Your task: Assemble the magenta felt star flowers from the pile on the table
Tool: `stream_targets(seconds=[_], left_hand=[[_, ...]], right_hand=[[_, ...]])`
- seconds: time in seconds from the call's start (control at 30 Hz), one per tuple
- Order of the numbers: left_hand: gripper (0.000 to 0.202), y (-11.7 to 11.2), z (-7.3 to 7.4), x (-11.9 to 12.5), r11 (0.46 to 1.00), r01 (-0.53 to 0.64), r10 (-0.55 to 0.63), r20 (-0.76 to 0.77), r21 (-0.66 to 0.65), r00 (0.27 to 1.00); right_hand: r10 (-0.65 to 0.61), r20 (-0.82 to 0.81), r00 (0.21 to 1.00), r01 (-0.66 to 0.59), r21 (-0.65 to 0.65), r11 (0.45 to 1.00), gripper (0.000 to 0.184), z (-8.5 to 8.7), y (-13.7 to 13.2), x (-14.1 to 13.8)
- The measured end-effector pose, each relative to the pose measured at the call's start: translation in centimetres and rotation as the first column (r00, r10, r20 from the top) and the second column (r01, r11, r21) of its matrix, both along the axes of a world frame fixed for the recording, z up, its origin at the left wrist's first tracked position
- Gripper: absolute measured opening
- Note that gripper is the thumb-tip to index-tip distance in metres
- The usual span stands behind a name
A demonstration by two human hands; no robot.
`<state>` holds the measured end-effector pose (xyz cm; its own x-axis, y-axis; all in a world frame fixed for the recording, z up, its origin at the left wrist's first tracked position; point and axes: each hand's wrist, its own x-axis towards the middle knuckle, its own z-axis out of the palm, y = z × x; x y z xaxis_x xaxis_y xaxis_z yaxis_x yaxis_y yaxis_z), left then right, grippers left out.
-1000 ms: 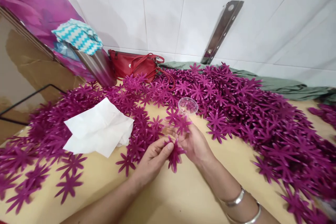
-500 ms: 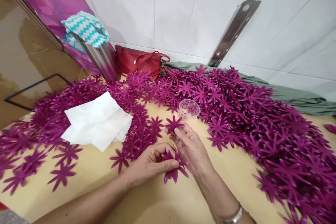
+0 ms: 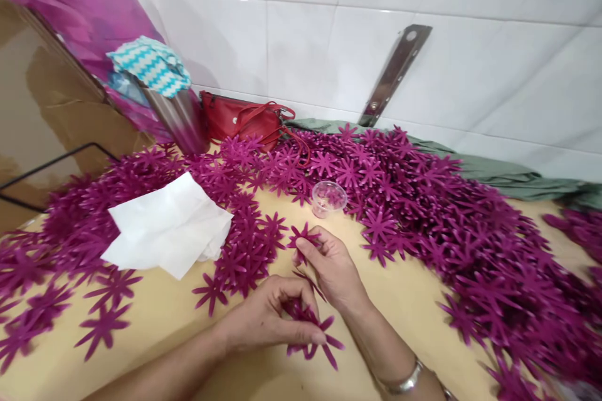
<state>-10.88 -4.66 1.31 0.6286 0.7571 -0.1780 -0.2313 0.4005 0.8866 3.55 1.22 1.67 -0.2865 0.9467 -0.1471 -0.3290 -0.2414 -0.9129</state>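
My left hand (image 3: 268,319) is closed in a pinch on a small bunch of purple star-shaped flower cutouts (image 3: 315,332) low over the tan table (image 3: 414,301). My right hand (image 3: 332,266) sits just beyond it, fingers curled round another purple flower cutout (image 3: 303,237) held at the fingertips. A small clear plastic cup (image 3: 328,198) stands a little beyond my right hand. Several more purple cutouts lie flat just left of my hands (image 3: 244,250).
A big heap of purple flower cutouts (image 3: 446,213) covers the right and back of the table. A white tissue (image 3: 167,232) lies at the left. A red handbag (image 3: 239,120), a metal bracket (image 3: 392,75), green cloth (image 3: 508,172) and a zigzag cloth (image 3: 148,66) line the tiled wall.
My left hand has drawn its bunch of cutouts down and towards me. My right hand has followed slightly, still holding one cutout. The view has shifted a little.
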Motion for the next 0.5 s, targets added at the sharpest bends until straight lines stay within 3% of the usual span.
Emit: stream_targets(seconds=[0.2,0.33,0.43,0.5], left_hand=[[0.036,0.0,0.8,-0.2,0.996,-0.01,0.013,-0.038,0.084,0.999],[0.026,0.0,1.1,0.2,0.935,-0.018,0.059,-0.107,0.353,0.993],[0.025,0.2,0.6,0.5,0.944,-0.104,0.132,-0.071,0.312,0.989],[0.026,0.4,0.4,0.5,0.931,-0.257,0.282,-0.062,0.259,0.957]], right_hand=[[-0.02,0.039,0.999,0.016,0.099,0.995,0.053,0.1,0.2,0.5],[0.005,0.092,0.996,-0.011,0.064,0.998,0.058,0.7,-0.1,0.6],[0.039,0.136,0.99,-0.048,0.058,0.997,0.055,0.6,0.0,0.7],[0.017,0.169,0.985,-0.038,0.122,0.992,0.053,0.4,0.3,0.8]])
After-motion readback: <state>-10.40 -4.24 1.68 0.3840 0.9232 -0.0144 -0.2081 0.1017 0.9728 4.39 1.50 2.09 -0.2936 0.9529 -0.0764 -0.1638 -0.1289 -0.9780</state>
